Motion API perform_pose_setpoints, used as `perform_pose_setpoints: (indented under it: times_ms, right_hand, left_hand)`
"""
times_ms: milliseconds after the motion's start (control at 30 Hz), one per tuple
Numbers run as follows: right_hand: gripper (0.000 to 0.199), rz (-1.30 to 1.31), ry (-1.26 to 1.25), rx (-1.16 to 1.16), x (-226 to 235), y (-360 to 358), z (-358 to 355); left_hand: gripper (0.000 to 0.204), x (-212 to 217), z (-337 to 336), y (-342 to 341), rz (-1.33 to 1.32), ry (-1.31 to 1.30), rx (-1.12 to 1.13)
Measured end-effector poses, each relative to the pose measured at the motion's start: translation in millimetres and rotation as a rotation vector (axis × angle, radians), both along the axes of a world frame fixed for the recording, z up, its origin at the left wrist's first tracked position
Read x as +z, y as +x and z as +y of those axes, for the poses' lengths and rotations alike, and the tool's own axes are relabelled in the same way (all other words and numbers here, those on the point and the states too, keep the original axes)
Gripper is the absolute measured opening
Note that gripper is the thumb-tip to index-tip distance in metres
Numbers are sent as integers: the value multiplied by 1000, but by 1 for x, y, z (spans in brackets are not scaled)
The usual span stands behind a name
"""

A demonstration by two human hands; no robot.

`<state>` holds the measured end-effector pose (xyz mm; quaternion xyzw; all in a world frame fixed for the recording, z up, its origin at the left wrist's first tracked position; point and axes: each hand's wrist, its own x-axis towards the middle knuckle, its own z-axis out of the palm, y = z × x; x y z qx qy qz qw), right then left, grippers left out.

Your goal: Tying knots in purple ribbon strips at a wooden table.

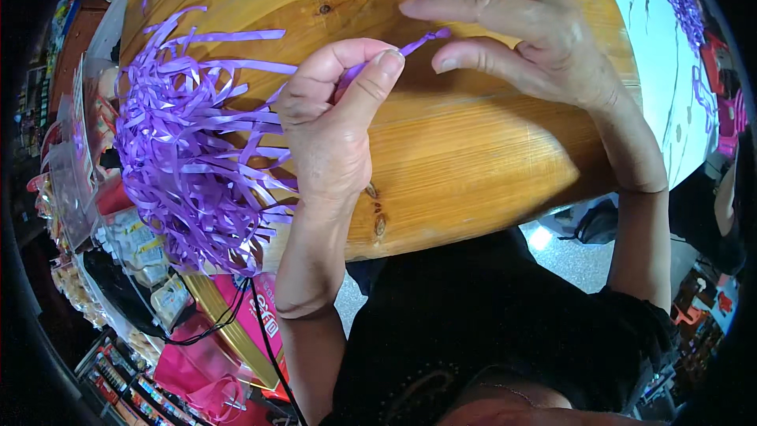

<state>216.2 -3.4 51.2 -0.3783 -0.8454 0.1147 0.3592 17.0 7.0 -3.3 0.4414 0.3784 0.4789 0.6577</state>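
- Left hand (331, 130) sits nearest, its fingers pinched shut on a purple ribbon strand (422, 39) over the wooden desk (473, 150).
- Left of it — a loose purple ribbon heap (185, 158) at the desk's edge.
- Farther right, right hand (520, 35) — fingers closed on the strand's far end.

A round varnished wooden tabletop (473, 150) with dark knots fills the upper middle of the frame. At the lower left, a flat gold-edged box (229, 323) lies beside pink plastic bags (197, 371), crossed by thin black cords (264, 331). Clear packets of small goods (142, 244) crowd the left edge. A pale marbled surface (662, 55) shows at the upper right.
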Motion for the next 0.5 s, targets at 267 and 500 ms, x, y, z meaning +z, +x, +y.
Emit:
perform_pose_setpoints:
  times_ms: [267,500]
  right_hand:
    - [17,-30,500,181,-17,-4,15]
    - [11,-64,25,7,-8,-3,0]
  left_hand:
    - [9,-2,-1,-2,40,3,-38]
    - [6,-3,-3,0,154,141,52]
